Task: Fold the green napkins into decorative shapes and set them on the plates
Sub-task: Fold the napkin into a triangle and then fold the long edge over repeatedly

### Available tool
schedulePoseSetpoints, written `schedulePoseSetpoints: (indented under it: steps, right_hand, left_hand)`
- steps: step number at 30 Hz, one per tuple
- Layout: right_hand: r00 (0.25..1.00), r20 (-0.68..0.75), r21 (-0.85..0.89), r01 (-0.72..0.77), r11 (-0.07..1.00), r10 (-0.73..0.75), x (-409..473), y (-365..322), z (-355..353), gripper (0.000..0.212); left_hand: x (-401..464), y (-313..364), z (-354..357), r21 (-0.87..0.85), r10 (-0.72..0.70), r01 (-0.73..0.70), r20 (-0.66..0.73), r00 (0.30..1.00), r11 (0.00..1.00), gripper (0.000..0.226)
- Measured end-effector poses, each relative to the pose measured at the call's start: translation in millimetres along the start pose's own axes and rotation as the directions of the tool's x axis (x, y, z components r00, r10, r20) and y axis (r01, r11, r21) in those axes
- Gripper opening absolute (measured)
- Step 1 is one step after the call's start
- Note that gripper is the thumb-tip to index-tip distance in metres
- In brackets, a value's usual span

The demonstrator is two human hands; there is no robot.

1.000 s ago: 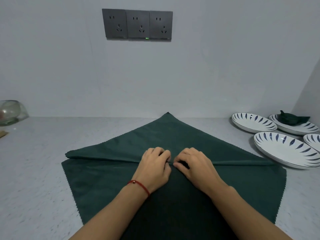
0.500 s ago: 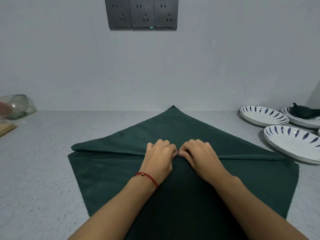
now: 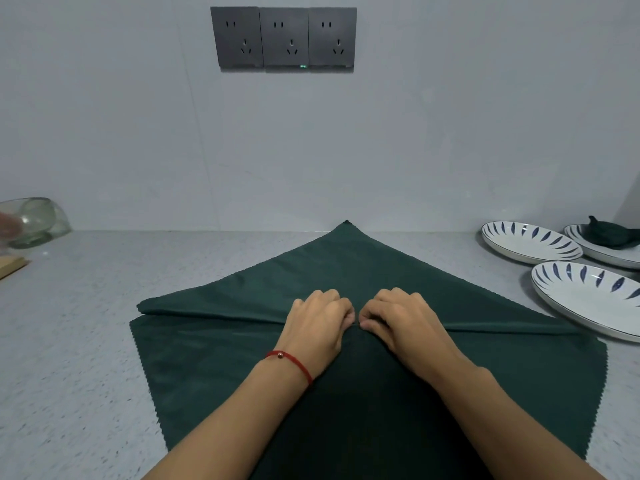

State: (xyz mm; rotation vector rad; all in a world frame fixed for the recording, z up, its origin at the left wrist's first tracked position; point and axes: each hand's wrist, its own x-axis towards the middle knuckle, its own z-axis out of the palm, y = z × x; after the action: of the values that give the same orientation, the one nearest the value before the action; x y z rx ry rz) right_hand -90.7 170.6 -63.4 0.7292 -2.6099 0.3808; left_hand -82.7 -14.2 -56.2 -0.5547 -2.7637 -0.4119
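Your napkin (image 3: 346,271) is a plain dark green with zigzag-cut edges, spread on a pale grey speckled desk (image 3: 86,341). Right of the napkin, the plates (image 3: 530,242) are white with dark blue leaf strokes around the rim. A thin red cord (image 3: 294,362) circles your left wrist. Above the napkin, the wall sockets (image 3: 283,38) look dark grey.

Left hand (image 3: 317,325) and right hand (image 3: 398,323) have rolled the napkin's (image 3: 214,355) fold slightly farther forward.
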Motion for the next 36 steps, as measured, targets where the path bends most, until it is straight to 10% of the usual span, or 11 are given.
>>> schedulePoseSetpoints:
  steps: [15, 28, 36]
  right_hand:
    - [0.991, -0.13, -0.054, -0.041, 0.998, 0.034, 4.8, -11.1, 2.9, 0.014]
    - [0.956, 0.152, -0.067, -0.243, 0.968, 0.25, 17.7, -14.4, 8.4, 0.017]
    - [0.974, 0.066, -0.001, -0.217, 0.976, 0.216, 10.2, -14.3, 4.3, 0.017]
  left_hand:
    - [15.5, 13.0, -4.4, 0.056, -0.096, 0.09, 0.102, 0.99, 0.994, 0.01]
    - [11.5, 4.7, -8.3, -0.006, -0.095, 0.096, 0.062, 0.994, 0.995, 0.004]
    - [11.9, 11.4, -0.9, 0.016, -0.089, 0.088, 0.048, 0.995, 0.996, 0.014]
